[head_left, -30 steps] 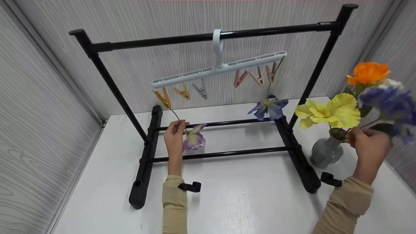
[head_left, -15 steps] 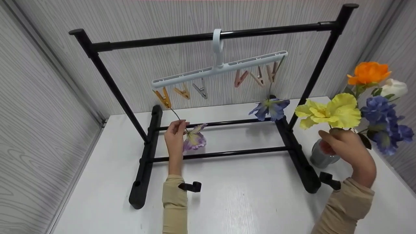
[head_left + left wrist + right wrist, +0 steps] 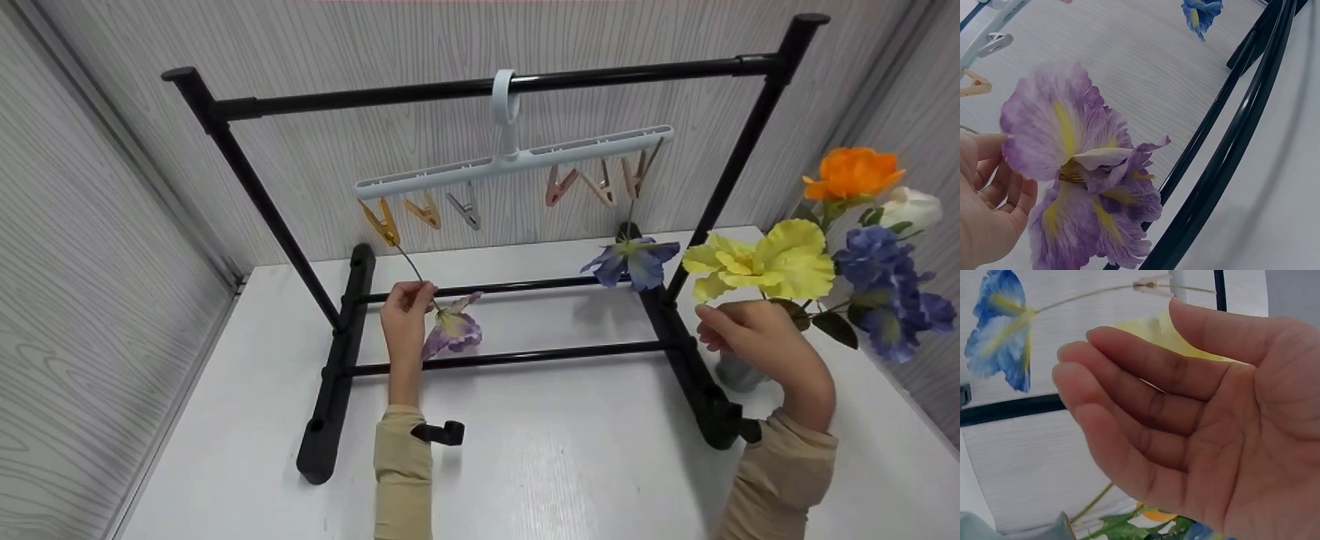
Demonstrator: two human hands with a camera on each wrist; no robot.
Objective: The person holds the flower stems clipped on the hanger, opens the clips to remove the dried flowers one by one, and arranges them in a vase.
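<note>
the purple flower (image 3: 454, 330) hangs over the tabletop (image 3: 525, 457), nearer its left edge than its right and not far from the back edge. the left hand (image 3: 405, 315) pinches its stem (image 3: 410, 264) between thumb and fingers, just above the bloom. the right hand (image 3: 765, 341) holds nothing, its fingers loosely bent and the thumb apart; it is in front of the vase (image 3: 739, 373) by the tabletop's right edge.

a tug from the left hand could, i judge, draw the stem out of the orange clip (image 3: 381, 223), or tilt the hanger (image 3: 435, 178), which hangs by one hook. the right hand is close to the yellow flower (image 3: 799, 259), so a careless sweep might knock the vase over towards that right edge.

the purple flower points downward, bloom lowest; its long axis follows the stem, slanting from the clip down and away from the tabletop's left edge.
</note>
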